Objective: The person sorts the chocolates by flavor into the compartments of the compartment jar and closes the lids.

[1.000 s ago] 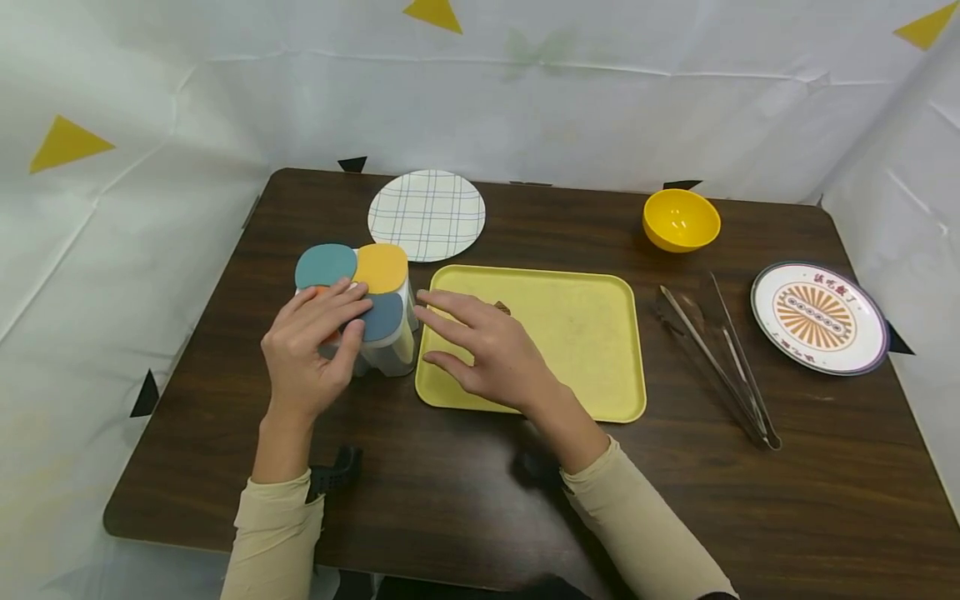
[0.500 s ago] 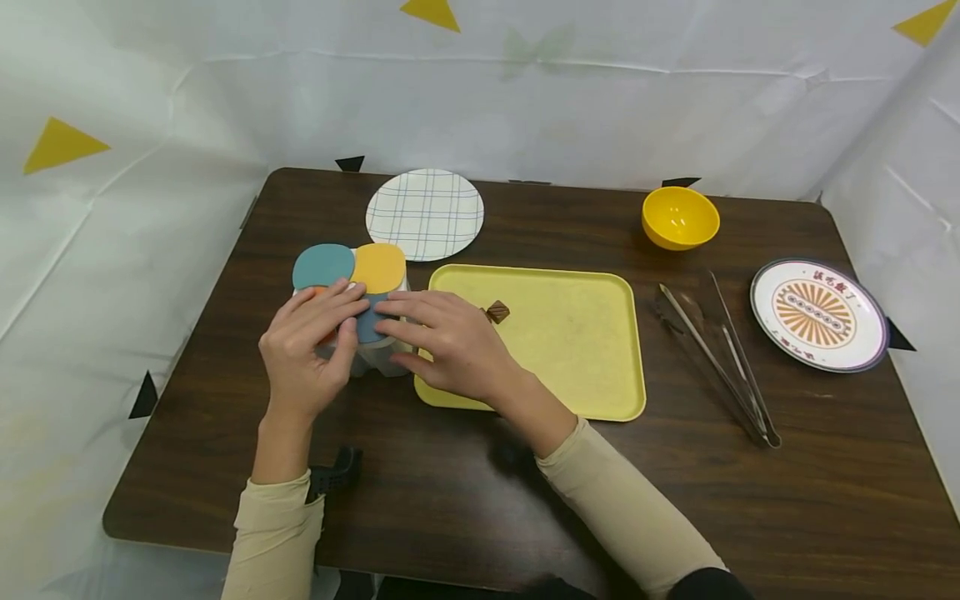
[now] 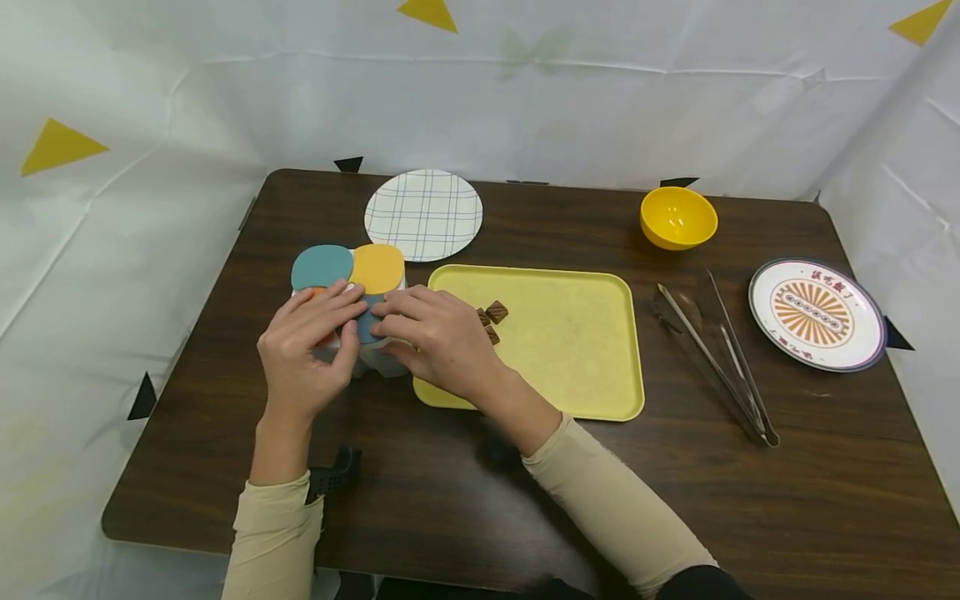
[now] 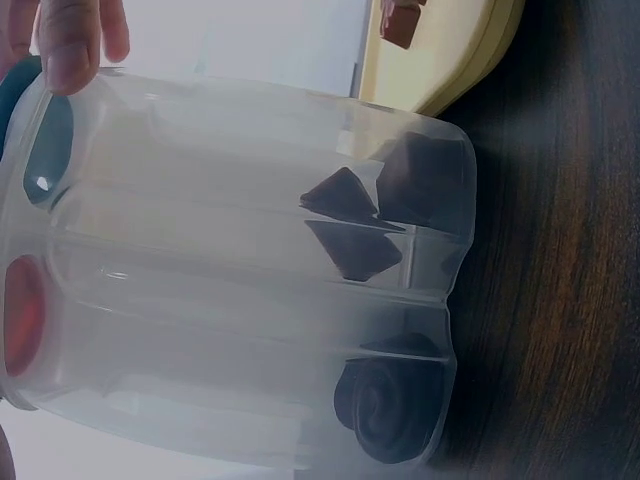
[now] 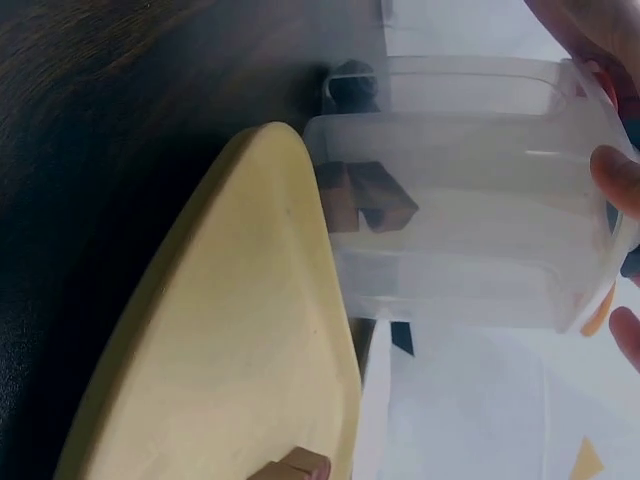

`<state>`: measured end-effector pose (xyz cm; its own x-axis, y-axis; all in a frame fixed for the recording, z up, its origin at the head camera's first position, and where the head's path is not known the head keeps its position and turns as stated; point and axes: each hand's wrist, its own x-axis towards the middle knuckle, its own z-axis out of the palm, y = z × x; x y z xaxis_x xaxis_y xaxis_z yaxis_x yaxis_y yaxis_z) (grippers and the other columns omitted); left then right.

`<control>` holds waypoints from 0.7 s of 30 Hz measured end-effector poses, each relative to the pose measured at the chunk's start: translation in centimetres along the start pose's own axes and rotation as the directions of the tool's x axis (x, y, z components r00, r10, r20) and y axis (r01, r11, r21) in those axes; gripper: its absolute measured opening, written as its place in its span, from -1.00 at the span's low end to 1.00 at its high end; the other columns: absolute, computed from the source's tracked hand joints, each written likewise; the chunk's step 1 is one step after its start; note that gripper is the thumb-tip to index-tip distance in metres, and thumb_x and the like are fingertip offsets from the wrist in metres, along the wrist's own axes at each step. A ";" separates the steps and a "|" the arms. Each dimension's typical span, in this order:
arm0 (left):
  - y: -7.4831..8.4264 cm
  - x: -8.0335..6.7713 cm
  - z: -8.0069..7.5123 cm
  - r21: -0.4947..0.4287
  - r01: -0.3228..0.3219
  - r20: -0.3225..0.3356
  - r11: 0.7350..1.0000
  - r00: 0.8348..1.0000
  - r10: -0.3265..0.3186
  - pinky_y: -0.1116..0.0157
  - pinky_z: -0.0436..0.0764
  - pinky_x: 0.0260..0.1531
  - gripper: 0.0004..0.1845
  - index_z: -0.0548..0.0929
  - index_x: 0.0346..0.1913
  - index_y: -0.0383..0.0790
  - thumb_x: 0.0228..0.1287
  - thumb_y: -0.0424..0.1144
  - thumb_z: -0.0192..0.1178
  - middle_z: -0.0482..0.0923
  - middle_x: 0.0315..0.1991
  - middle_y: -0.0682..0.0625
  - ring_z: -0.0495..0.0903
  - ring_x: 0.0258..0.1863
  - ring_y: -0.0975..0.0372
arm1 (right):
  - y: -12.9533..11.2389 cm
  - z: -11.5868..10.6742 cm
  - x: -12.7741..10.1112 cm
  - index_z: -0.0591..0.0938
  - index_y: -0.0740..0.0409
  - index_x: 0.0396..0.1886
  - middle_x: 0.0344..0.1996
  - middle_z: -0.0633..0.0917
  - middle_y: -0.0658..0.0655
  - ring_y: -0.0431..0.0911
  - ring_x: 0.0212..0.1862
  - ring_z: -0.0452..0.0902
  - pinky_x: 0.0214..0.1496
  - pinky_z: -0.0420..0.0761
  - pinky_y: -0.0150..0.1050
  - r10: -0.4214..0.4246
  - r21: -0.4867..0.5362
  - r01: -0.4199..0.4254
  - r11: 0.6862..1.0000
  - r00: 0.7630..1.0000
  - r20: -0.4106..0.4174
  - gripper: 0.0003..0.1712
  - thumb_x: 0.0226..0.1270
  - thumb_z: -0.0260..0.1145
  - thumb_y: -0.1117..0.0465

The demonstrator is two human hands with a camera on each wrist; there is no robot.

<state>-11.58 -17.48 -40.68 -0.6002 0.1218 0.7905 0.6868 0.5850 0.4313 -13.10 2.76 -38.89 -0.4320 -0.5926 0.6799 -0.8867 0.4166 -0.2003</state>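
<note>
A cluster of clear plastic containers stands on the table, topped by a teal lid, a yellow lid, a blue lid and a partly covered orange lid. My left hand rests over the orange and blue lids with its fingers extended. With bent fingers on top and its thumb at the rim, my right hand grips the blue lid. Inside the containers lie angular brown pieces and a rose-shaped dark piece. Several striped brown chocolates lie on the yellow tray.
Behind the containers lies a checked white plate. A yellow bowl stands at the back right. Metal tongs lie right of the tray, and a patterned plate sits beyond them. White sheeting encloses the table.
My right hand has moved left from over the tray onto the blue lid, and its fingers have bent. This uncovers the chocolates on the tray. The left hand stays in place.
</note>
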 end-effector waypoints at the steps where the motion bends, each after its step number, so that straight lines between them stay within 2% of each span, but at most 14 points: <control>1: 0.0 0.0 0.0 -0.002 0.000 0.000 1.000 1.000 0.000 -0.07 0.44 0.17 -0.72 0.81 -0.18 -0.27 0.22 -0.23 0.15 0.73 -0.11 -0.08 0.67 0.00 0.00 | 0.0 0.0 0.0 0.75 0.05 -0.23 -0.11 0.70 0.01 -0.13 -0.01 0.59 0.09 0.54 -0.34 -0.003 -0.005 0.003 1.000 1.000 -0.001 -0.84 0.17 0.49 0.18; 8: 0.1 0.2 0.0 -0.022 0.002 0.002 1.000 1.000 -0.002 -0.06 0.43 0.18 -0.73 0.82 -0.21 -0.27 0.21 -0.23 0.16 0.73 -0.12 -0.08 0.67 0.00 0.01 | 0.1 -0.1 0.2 0.75 0.04 -0.25 -0.20 0.71 -0.02 -0.14 -0.15 0.58 -0.02 0.56 -0.37 -0.024 -0.046 0.024 0.999 1.000 -0.003 -0.87 0.22 0.45 0.15; 21: 0.3 0.2 -0.1 -0.048 0.003 -0.014 0.999 1.000 -0.003 -0.08 0.45 0.15 -0.75 0.82 -0.25 -0.31 0.17 -0.27 0.18 0.73 -0.16 -0.12 0.68 -0.04 -0.04 | 0.1 -0.1 0.4 0.76 0.03 -0.29 -0.31 0.65 -0.04 -0.15 -0.30 0.49 -0.22 0.53 -0.39 -0.044 -0.051 0.044 0.998 0.999 0.013 -0.91 0.23 0.45 0.16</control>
<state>-11.52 -17.36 -40.35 -0.5969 0.1089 0.7949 0.7039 0.5465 0.4537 -13.38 2.64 -38.59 -0.3949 -0.6189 0.6790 -0.8955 0.4244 -0.1339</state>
